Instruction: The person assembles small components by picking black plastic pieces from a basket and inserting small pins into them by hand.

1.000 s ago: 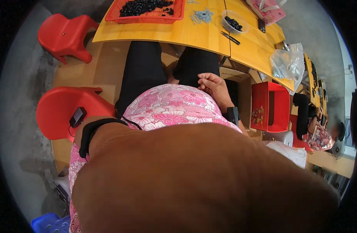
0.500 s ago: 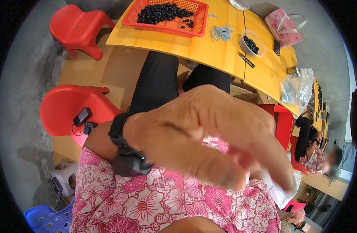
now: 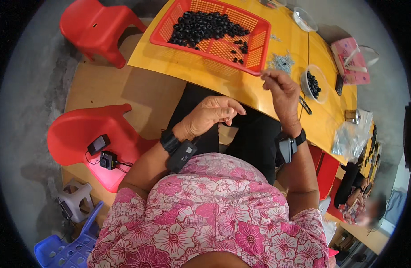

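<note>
Nearest the camera is a pink flowered blouse (image 3: 214, 210), with both forearms rising from it toward the long yellow wooden table (image 3: 259, 96), the landmark here. The table's near edge runs slantwise from upper left to lower right, and the person's black-trousered lap (image 3: 241, 134) sits tucked just under it, with little room between knee and edge. To the table's left lies open tan floor, where a red plastic chair (image 3: 87, 138) bearing two small black devices (image 3: 102, 152) stands well apart from the edge.

The left hand (image 3: 212, 117) hovers over the lap, just short of the table's near edge, wrist bent, fingers curled loosely together toward the thumb; whether anything lies inside them cannot be told. A black band with a small black box (image 3: 178, 149) wraps that wrist. The right hand (image 3: 281, 91) is raised above the table's near edge, fingers upright, thumb and forefinger pinched together at the tip on something too small to make out.

Just beyond that hand lies a small heap of grey metal bits (image 3: 281, 60); to its right stands a clear bowl of black rings (image 3: 313, 84). Farther across the table sits a red plastic mesh basket (image 3: 241, 60) holding a pile of black rubber rings (image 3: 205, 27).
</note>
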A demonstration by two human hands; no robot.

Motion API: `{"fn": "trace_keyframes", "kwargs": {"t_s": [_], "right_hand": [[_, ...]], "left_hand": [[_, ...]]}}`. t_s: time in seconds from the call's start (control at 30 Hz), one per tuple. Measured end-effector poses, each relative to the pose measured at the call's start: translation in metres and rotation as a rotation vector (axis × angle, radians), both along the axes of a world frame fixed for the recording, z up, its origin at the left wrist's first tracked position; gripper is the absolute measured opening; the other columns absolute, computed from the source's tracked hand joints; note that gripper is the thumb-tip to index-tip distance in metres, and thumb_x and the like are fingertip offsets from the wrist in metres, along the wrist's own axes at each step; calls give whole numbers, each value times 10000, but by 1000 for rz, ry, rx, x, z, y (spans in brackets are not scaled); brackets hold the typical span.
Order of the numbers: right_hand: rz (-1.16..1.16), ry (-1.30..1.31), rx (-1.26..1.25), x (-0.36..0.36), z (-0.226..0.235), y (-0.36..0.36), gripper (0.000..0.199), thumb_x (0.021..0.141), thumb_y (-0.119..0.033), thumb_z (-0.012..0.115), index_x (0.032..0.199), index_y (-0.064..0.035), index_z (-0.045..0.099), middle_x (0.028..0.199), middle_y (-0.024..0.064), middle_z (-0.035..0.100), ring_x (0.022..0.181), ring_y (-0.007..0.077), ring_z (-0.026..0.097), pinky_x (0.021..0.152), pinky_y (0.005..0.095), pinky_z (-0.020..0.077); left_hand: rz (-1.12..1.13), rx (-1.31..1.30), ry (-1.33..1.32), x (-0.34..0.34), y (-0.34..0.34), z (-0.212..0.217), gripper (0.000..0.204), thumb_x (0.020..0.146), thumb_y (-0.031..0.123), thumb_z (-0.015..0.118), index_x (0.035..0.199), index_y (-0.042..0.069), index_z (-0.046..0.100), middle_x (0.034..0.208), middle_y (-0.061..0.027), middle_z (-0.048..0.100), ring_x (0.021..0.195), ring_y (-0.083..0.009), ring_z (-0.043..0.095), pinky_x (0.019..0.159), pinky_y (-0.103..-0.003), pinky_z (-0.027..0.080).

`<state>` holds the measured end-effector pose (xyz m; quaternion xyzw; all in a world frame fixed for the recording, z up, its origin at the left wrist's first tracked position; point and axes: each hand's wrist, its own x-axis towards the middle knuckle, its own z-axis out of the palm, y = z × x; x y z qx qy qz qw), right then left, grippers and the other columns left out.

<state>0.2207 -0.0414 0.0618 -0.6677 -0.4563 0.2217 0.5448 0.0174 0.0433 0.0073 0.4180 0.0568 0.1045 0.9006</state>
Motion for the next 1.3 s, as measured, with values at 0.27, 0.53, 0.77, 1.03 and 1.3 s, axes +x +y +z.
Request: {"fn": "trace_keyframes", "kwargs": {"t_s": [0.27, 0.53, 0.77, 1.03, 1.3], "right_hand": [[344, -348, -56, 8, 3, 109, 181, 825, 26, 565, 985, -11, 641, 920, 113, 642, 840, 201, 628, 719, 289, 489], [780, -723, 99, -2, -31, 196, 423, 709, 49, 593, 1109, -88, 608, 1137, 114, 587, 1036, 302, 572, 917, 362, 467], [862, -785, -24, -19, -36, 207, 501, 720, 42, 619, 1180, -153, 585, 1200, 77, 533, 1057, 279, 569, 916, 328, 477], [954, -640, -223, 15, -38, 182, 420, 732, 88, 604, 1110, -94, 622, 1146, 73, 557, 1036, 234, 582, 889, 289, 485], [386, -421, -297, 61, -23, 163, 268, 833, 2, 614, 1090, -68, 643, 946, 30, 635, 853, 96, 594, 771, 228, 505]], "left_hand": [[-113, -137, 30, 16, 3, -41, 278, 904, 219, 563, 1081, 12, 622, 864, 4, 597, 712, -59, 546, 692, -197, 429], [-138, -323, -44, 23, 11, -52, 338, 911, 236, 536, 1153, 5, 574, 771, 26, 472, 744, -77, 470, 744, -239, 429], [-180, -366, -51, 25, 15, -51, 385, 891, 301, 580, 1172, 38, 552, 829, 25, 477, 796, -75, 472, 784, -259, 420], [-168, -382, -69, 27, 15, -51, 393, 889, 296, 586, 1186, 43, 542, 820, 23, 468, 799, -80, 466, 774, -254, 420], [-154, -384, -66, 26, 12, -54, 422, 894, 287, 580, 1220, 26, 518, 803, 17, 464, 779, -88, 462, 777, -254, 430]]}}
